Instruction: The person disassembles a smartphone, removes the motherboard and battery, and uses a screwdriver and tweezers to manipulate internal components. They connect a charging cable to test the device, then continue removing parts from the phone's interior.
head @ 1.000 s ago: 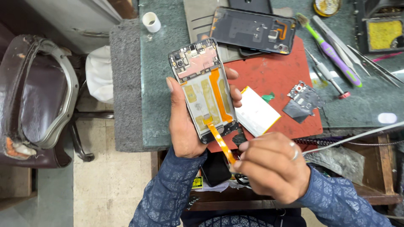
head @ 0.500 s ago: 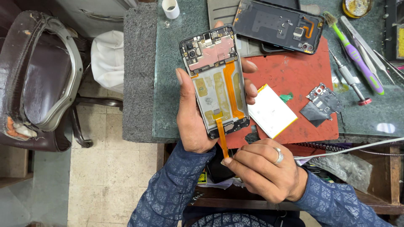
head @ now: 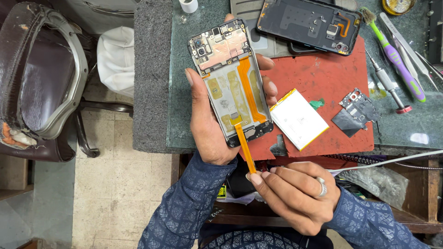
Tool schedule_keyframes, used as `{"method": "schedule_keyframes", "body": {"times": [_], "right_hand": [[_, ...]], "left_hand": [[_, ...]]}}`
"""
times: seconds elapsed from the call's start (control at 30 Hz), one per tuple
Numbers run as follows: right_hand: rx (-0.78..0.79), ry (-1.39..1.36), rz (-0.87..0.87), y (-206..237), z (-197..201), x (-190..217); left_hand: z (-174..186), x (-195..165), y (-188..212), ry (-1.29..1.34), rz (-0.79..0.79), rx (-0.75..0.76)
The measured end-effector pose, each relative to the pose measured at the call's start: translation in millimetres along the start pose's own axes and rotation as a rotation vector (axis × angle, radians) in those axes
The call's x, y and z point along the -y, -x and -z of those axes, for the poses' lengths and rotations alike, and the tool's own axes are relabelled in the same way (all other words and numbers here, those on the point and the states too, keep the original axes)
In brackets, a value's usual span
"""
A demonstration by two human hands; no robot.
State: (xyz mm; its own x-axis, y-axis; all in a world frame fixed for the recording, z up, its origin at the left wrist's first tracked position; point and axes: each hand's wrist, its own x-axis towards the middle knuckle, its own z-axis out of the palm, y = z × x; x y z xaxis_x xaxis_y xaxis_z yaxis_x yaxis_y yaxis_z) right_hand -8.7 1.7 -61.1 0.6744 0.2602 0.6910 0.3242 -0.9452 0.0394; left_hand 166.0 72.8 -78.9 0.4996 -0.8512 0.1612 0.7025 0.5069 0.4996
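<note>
My left hand [head: 207,124] grips an opened phone frame [head: 230,78] from below, its circuit board and orange ribbon cables facing up. A loose orange flex cable [head: 244,147] hangs from the phone's lower end. My right hand [head: 290,193] pinches the free tip of that cable just below the phone, fingers closed on it; a ring sits on one finger. The phone is held above the edge of the green worktop [head: 180,92] and the red mat [head: 323,74].
On the red mat lie a white battery [head: 299,119], a dark metal shield plate [head: 355,110] and the phone's back cover [head: 309,23]. A purple-green brush [head: 397,60], a screwdriver [head: 387,85] and tweezers lie at the right. A brown chair [head: 41,78] stands left.
The view has shifted so the phone sits higher and more central. My right hand has drawn the flex cable's tip slightly down and right, straightening it.
</note>
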Motion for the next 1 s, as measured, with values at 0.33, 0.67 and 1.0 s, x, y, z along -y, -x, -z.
{"method": "schedule_keyframes", "body": {"times": [0.33, 0.67, 1.0], "right_hand": [[0.083, -0.081, -0.045, -4.9, -0.2, 0.4], [0.097, -0.115, -0.060, -7.7, 0.5, -0.8], [0.089, -0.139, -0.056, -8.0, 0.1, -2.7]], "left_hand": [[2.5, -0.7, 2.7, -0.017, -0.028, 0.058], [-3.0, -1.0, 0.6, 0.054, -0.045, 0.101], [-1.2, -0.3, 3.8, -0.074, 0.016, 0.021]]}}
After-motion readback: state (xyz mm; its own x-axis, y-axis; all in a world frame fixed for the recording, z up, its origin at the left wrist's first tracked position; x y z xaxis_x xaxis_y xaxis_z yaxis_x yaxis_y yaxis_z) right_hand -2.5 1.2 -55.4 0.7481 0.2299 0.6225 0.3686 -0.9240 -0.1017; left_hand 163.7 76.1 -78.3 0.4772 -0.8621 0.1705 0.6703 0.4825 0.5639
